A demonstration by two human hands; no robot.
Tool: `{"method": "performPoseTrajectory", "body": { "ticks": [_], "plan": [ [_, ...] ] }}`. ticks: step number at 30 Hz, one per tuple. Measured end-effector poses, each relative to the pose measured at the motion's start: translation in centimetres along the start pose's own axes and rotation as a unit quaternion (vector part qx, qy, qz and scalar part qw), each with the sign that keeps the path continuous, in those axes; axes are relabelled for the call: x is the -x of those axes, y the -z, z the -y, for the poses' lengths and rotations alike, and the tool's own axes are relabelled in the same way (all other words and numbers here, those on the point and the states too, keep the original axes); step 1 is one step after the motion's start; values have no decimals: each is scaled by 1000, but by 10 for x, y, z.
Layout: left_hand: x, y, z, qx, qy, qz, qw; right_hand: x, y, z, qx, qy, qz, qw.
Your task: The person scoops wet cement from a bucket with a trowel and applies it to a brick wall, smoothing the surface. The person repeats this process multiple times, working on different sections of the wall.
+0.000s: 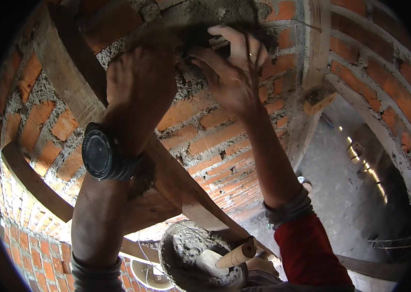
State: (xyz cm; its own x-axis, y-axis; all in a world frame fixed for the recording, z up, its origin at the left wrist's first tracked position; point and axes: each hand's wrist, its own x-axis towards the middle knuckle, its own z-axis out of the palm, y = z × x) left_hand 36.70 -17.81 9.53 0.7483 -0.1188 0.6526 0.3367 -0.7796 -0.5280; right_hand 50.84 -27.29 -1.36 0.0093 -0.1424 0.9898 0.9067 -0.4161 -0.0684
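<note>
My left hand [139, 75], with a black watch [99, 152] at the wrist, reaches up against the brick wall [220, 129] near its wet mortar. Its fingers are bent out of sight, so what they hold is hidden. Beside it my right hand [237, 73] is raised, fingers apart and curved, a ring on one of them. A thin string [283, 25] runs from the wooden post toward the right fingertips. The dark gap between the two hands is too shadowed to make out.
A bucket of mortar [188, 243] with a wooden-handled trowel [234, 257] in it sits below. Wooden planks [69, 73] cross diagonally at left. A wooden post [316, 48] stands at right, and a pale bucket [149, 275] is lower left. The grey floor [336, 170] lies far below.
</note>
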Motion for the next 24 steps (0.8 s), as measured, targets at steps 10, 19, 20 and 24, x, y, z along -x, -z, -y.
{"method": "performPoseTrajectory", "body": {
  "ticks": [10,19,20,24],
  "plan": [
    [3,3,4,82,-3,28,996,-8,27,-111,104,104,-7,989],
    [-1,0,0,43,23,0,999,7,38,-139,90,13,-92,992],
    [-3,2,-2,45,24,-10,999,11,38,-128,93,7,-89,992],
    [-2,23,-6,91,17,0,996,20,29,-85,25,-20,-96,995]
  ]
}}
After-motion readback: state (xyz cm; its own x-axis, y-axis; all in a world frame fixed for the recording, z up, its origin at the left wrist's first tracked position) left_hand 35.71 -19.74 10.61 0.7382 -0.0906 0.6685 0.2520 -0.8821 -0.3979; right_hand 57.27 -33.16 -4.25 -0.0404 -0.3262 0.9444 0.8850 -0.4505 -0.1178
